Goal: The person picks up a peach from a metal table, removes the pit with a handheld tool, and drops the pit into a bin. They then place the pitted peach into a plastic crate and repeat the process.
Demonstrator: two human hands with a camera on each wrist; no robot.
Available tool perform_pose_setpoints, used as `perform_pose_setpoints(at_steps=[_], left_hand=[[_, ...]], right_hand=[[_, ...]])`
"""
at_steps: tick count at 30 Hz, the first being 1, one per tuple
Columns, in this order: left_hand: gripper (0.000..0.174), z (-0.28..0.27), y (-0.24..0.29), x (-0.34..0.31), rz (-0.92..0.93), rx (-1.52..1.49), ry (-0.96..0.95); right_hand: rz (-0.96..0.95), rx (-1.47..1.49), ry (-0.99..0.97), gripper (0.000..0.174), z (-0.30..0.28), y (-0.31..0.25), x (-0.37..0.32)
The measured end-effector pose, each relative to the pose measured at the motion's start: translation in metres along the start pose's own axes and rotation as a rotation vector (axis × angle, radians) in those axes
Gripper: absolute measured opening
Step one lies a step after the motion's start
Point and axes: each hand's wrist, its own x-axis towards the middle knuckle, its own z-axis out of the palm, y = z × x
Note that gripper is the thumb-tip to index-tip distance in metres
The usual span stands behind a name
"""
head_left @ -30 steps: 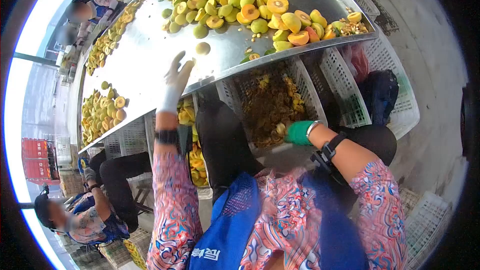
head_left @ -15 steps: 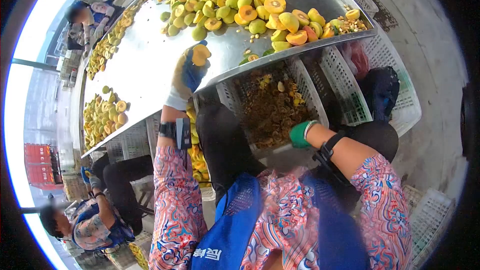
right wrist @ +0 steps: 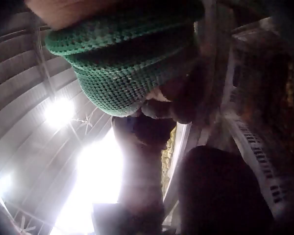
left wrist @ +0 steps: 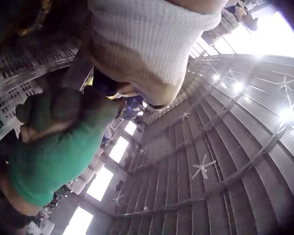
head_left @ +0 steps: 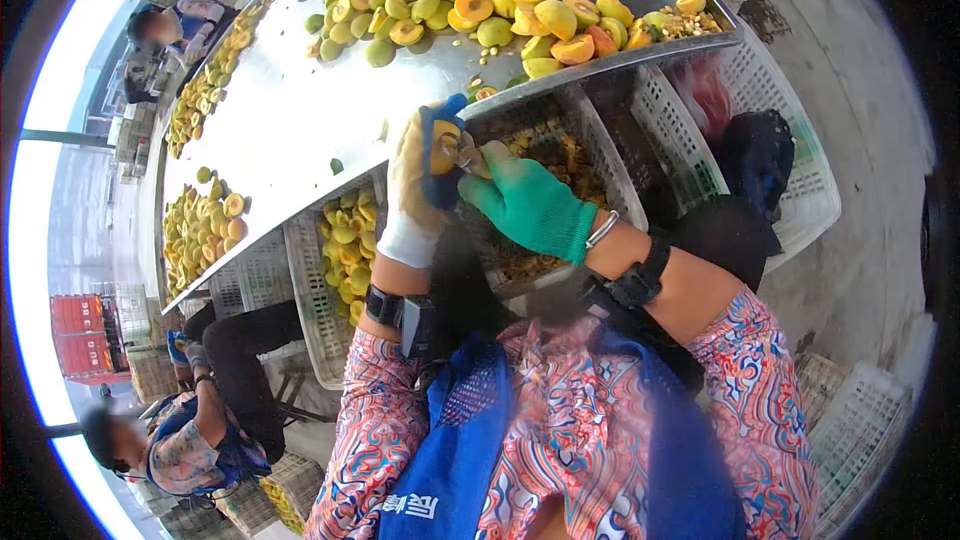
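Observation:
My left hand point(head_left: 408, 185), in a white and blue glove, holds a yellow-orange fruit half point(head_left: 441, 152) just over the front edge of the metal table point(head_left: 290, 130). Against the cut face of the fruit sits a small shiny metal tool point(head_left: 466, 154), pinched by my right hand point(head_left: 535, 198) in a green glove. The gloved fingers hide most of this tool, and its exact kind I cannot tell. In the left wrist view the green glove point(left wrist: 59, 156) comes close to the white glove point(left wrist: 142, 44). The right wrist view shows mainly the green knitted glove point(right wrist: 112, 68).
A heap of halved fruit point(head_left: 430, 0) lies across the table, with loose pits point(head_left: 690, 25) at its right end. Below the edge stand a crate of brown scraps point(head_left: 612, 165) and a crate of fruit halves point(head_left: 345, 240). Another person point(head_left: 190, 430) sits at the left.
My left hand has picked up a fruit half from the table and drawn it back towards me. The right hand has risen from the scrap crate to meet it.

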Motion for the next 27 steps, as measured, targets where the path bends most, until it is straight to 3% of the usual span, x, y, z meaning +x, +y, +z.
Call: perform_pose_setpoints(at_steps=[7, 9, 11, 13, 16, 18, 19, 21, 25, 27], left_hand=[[0.041, 0.02, -0.016, -0.012, 0.116, 0.115, 0.083], [0.041, 0.021, -0.017, -0.015, 0.138, 0.16, 0.061], [0.042, 0.014, -0.024, -0.011, 0.225, 0.181, 0.032], [0.042, 0.011, -0.028, -0.01, 0.265, 0.149, 0.017], [0.042, 0.013, -0.024, -0.014, 0.234, 0.083, 0.03], [0.042, 0.019, -0.015, -0.017, 0.204, 0.12, 0.065], [0.041, 0.018, -0.014, -0.016, 0.169, 0.002, 0.076], [0.04, 0.013, -0.015, -0.01, 0.103, -0.233, 0.09], [0.04, 0.008, -0.025, -0.008, 0.16, -0.244, 0.11], [0.039, 0.005, -0.025, -0.015, 0.194, 0.107, 0.094]], right_hand=[[0.096, 0.064, 0.006, 0.028, 0.01, 0.008, -0.005], [0.088, 0.269, -0.018, 0.027, 0.008, 0.0, -0.008], [0.264, 0.565, -0.166, 0.025, 0.0, -0.01, -0.009], [0.627, 0.94, -0.44, 0.024, -0.021, -0.03, -0.007], [0.745, 1.489, -0.704, 0.029, -0.028, -0.017, -0.005], [0.639, 1.366, -0.664, 0.026, -0.03, -0.014, -0.004], [0.591, 1.305, -0.649, 0.025, -0.031, -0.013, -0.004], [0.48, 1.038, -0.458, 0.022, -0.036, -0.014, -0.004], [0.36, 0.578, -0.185, 0.019, -0.041, -0.018, 0.005], [0.15, 0.32, 0.008, 0.029, -0.032, -0.009, 0.007]])
